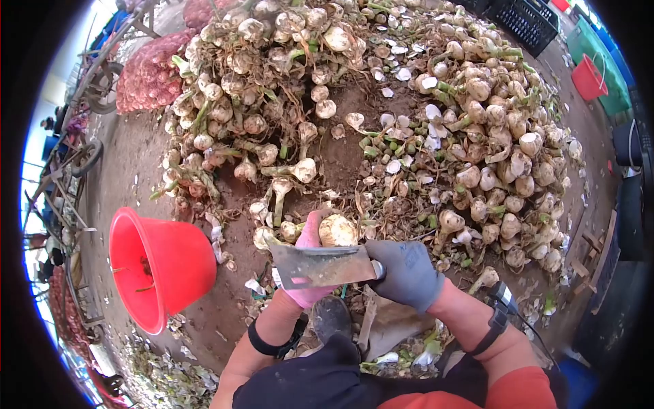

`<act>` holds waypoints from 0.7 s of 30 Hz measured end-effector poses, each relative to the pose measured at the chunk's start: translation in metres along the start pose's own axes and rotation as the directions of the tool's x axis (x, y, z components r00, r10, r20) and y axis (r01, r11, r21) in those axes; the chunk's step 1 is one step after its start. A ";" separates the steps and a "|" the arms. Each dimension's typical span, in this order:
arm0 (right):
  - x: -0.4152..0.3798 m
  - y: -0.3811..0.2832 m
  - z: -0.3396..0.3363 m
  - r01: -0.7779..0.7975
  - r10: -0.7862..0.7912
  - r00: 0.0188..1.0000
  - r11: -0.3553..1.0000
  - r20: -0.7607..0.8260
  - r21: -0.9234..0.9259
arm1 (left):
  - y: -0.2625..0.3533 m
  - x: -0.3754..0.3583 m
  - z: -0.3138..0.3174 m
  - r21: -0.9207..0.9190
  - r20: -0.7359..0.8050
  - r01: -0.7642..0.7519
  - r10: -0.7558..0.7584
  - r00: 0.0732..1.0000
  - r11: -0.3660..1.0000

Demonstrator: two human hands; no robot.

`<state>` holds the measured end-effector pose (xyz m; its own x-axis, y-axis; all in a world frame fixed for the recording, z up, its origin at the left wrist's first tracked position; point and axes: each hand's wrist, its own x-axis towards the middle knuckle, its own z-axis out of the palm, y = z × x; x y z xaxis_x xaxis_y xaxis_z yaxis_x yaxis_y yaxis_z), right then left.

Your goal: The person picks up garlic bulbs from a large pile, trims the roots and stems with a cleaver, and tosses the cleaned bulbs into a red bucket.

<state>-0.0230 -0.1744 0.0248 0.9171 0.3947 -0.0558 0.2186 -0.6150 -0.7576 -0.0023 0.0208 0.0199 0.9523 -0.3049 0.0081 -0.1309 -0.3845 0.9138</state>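
My right hand (407, 274), in a grey glove, is closed round the handle of a cleaver (327, 267). The broad, stained blade points left and lies across my left hand (311, 233) in this view. That hand wears a pink glove and grips a large garlic bulb (338, 231), whose pale round head shows just above the blade's upper edge. The palm and part of the fingers are hidden behind the steel. More bulbs with stalks lie on the ground just beyond, one garlic bulb (264, 238) close left of the pink glove.
A big garlic heap (259, 88) rises ahead on the left, a second heap (507, 163) on the right, with cut stalks and peelings between. A red bucket (194, 255) leans at my left. Further off are a filled mesh sack (150, 71), black crate (521, 26) and red pail (588, 78).
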 end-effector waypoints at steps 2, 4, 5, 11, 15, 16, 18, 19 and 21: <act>0.000 0.006 0.005 0.029 -0.029 0.999 0.999 -0.017 -0.016 | 0.015 -0.001 0.001 -0.203 0.043 0.144 -0.138 0.989 0.969; 0.002 0.009 0.006 0.046 -0.046 0.997 0.999 -0.054 -0.010 | 0.022 -0.003 0.000 -0.386 0.107 0.286 -0.265 0.958 0.877; 0.003 0.012 0.006 0.063 -0.063 0.994 0.998 -0.093 -0.005 | 0.019 -0.008 0.001 -0.621 0.192 0.376 -0.332 0.923 0.688; 0.016 0.104 0.011 -0.260 0.221 0.948 0.953 -0.228 -0.156 | 0.042 -0.014 0.007 -0.171 0.369 0.249 -0.172 0.913 0.953; -0.006 0.095 0.017 -0.366 0.416 0.856 0.907 -0.307 0.209 | 0.024 0.034 0.019 -0.336 0.260 0.581 -0.520 0.813 0.741; -0.010 0.096 0.028 -0.394 0.502 0.828 0.838 -0.250 0.378 | 0.023 0.049 0.023 -0.399 0.282 0.595 -0.524 0.803 0.697; -0.013 0.099 0.035 -0.389 0.511 0.839 0.803 -0.185 0.451 | 0.042 0.068 0.034 -0.736 0.258 0.257 -0.091 0.962 0.626; -0.018 0.103 0.043 -0.390 0.546 0.824 0.740 -0.150 0.547 | 0.053 0.074 0.026 -0.712 0.282 0.253 -0.063 0.957 0.655; -0.015 0.099 0.044 -0.443 0.604 0.792 0.667 -0.086 0.599 | 0.045 0.105 0.007 -0.626 0.206 0.167 -0.046 0.978 0.762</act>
<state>-0.0295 -0.2112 -0.0777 0.8873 -0.1176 -0.4459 -0.4606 -0.1764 -0.8699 0.0904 -0.0344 0.0594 0.8803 -0.4596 -0.1175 0.2321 0.2012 0.9517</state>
